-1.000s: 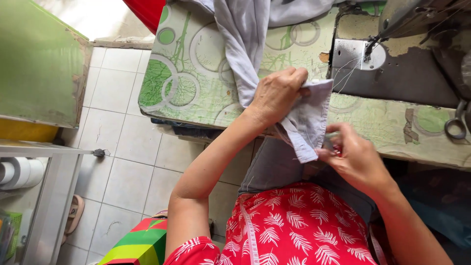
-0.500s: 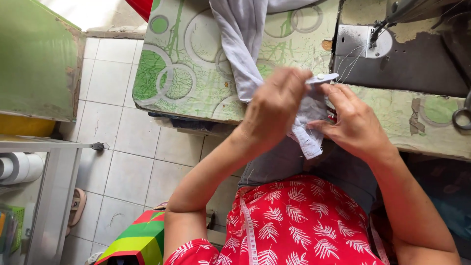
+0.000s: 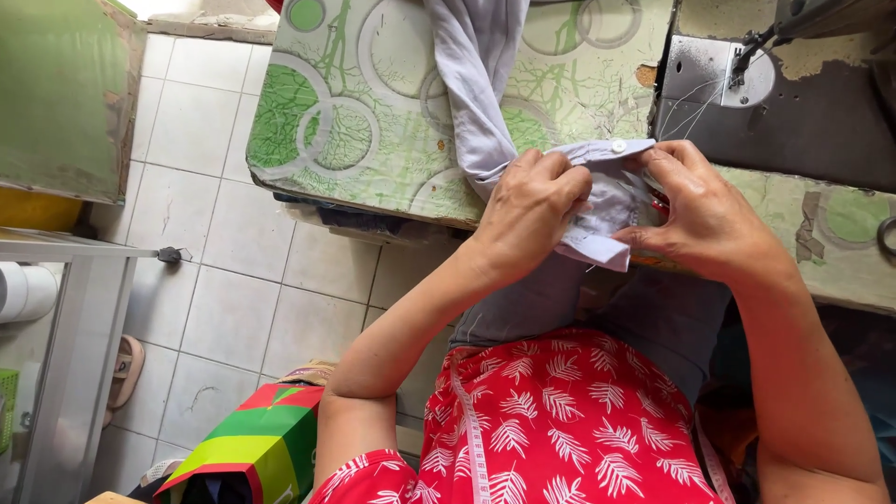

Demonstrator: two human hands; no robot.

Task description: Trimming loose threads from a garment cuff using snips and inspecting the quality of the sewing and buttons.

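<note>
Holding the pale grey shirt cuff (image 3: 597,201) taut at the desk (image 3: 373,140) edge, the left hand (image 3: 532,210) closes on its near side and the right hand (image 3: 705,219) pinches the far side. Good practice here: keep the cuff flat and the white button (image 3: 617,147) uppermost, near the sewing machine (image 3: 784,84).

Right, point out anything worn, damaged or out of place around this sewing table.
The patterned table cover is worn: a brown patch shows beside the metal plate of the sewing machine, and tape-like strips sit near the right hand. Loose threads trail under the needle. The grey garment, held by the left hand, looks intact.
</note>
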